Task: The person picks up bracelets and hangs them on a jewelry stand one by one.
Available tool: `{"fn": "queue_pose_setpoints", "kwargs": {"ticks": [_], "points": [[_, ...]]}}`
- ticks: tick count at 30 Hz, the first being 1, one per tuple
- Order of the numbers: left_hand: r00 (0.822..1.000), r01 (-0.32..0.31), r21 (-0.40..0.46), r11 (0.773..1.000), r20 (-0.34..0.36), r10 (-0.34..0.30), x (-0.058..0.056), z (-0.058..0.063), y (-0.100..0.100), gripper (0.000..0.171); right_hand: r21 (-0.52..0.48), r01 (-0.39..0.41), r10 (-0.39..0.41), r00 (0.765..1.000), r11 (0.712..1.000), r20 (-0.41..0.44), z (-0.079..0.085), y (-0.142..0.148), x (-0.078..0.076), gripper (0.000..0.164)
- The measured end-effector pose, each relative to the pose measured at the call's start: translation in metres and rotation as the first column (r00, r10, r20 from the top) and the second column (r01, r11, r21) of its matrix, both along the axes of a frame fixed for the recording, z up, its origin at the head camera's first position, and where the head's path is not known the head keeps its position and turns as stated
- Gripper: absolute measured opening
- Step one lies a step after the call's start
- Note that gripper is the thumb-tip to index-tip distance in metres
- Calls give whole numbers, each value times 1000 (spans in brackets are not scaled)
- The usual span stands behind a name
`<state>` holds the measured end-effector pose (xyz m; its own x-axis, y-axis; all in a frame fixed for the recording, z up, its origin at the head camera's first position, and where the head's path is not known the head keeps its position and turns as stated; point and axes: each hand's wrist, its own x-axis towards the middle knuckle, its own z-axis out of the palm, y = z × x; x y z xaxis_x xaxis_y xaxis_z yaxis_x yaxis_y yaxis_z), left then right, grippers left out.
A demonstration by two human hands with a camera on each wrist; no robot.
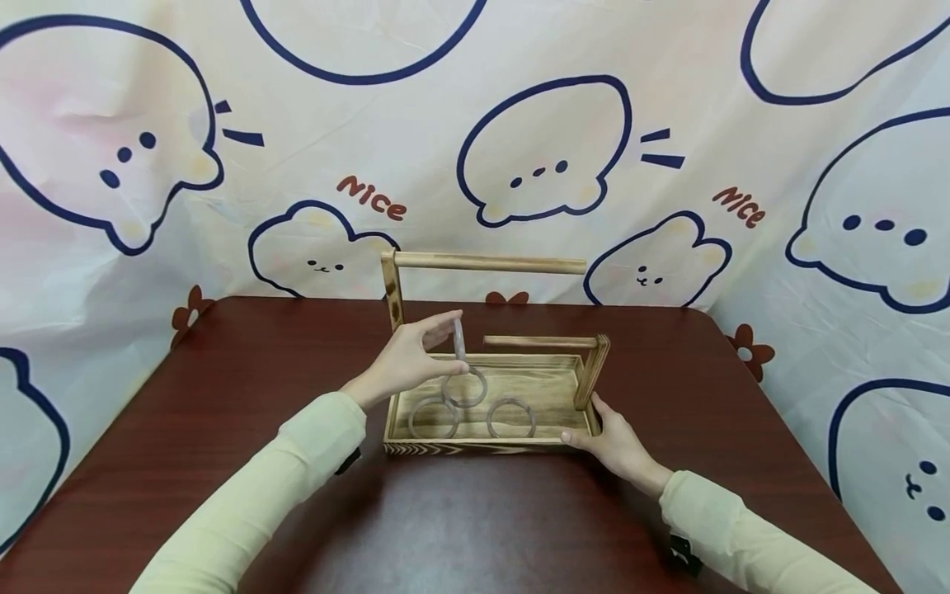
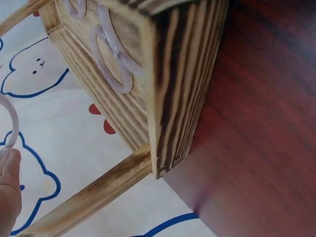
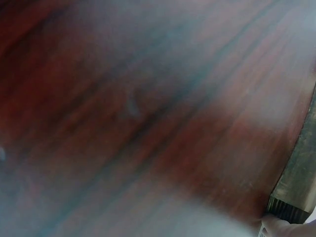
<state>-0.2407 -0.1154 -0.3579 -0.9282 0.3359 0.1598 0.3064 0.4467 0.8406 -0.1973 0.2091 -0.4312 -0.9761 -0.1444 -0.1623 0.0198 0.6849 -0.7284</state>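
Pinching a pale ring [image 1: 459,340] between thumb and fingers, the left hand [image 1: 408,356] is hovering towards eleven o'clock over the wooden tray [image 1: 482,447]; the right hand [image 1: 618,443] is gripping its four o'clock corner, probably for steadiness. Three more rings [image 1: 533,419] are lying inside, presumably so none roll away.

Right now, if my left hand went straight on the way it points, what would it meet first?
Probably the lower bar: in the head view its free end lies just past the ring your left hand pinches. Depth is unclear, so the hand might miss it.
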Motion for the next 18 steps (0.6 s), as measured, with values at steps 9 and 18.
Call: {"fn": "queue_pose_setpoints", "kwargs": {"ticks": [9, 18], "points": [[998, 63, -9, 998, -13, -63, -7, 1, 12, 76, 0, -5, 5, 1000, 1000, -1, -1, 1, 2, 96], [994, 99, -36, 994, -45, -100, -12, 7, 27, 74, 0, -12, 12, 1000, 1000, 2, 1, 0, 1, 96]]}}
